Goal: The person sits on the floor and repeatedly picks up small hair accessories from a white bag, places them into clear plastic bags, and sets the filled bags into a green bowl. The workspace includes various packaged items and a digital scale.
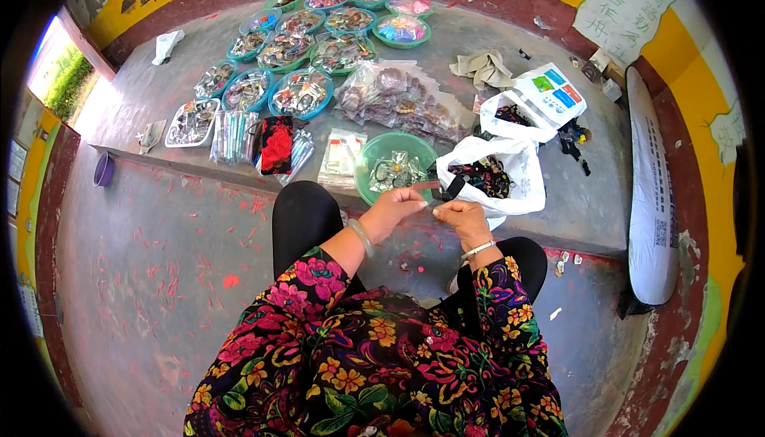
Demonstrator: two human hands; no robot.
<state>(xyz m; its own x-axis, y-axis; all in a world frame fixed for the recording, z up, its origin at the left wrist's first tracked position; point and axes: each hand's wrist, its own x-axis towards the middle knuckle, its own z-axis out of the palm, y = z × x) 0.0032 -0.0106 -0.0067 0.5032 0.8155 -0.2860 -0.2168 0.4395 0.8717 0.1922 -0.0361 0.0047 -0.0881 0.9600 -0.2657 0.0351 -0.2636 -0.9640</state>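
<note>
My left hand and my right hand meet in front of me, fingertips pinched close together. A small dark strap-like piece with a brownish strip sticks out above them; its strip reaches my left fingers. What my right fingertips pinch is too small to make out. Just beyond my left hand stands a green basin with small clear packets in it. Beside my right hand lies an open white plastic bag holding dark, multicoloured small items.
On the raised concrete platform stand several basins of packaged trinkets, a heap of clear bags, a red-and-black pouch and another white bag. A long wrapped package leans at right; a purple bucket sits at left.
</note>
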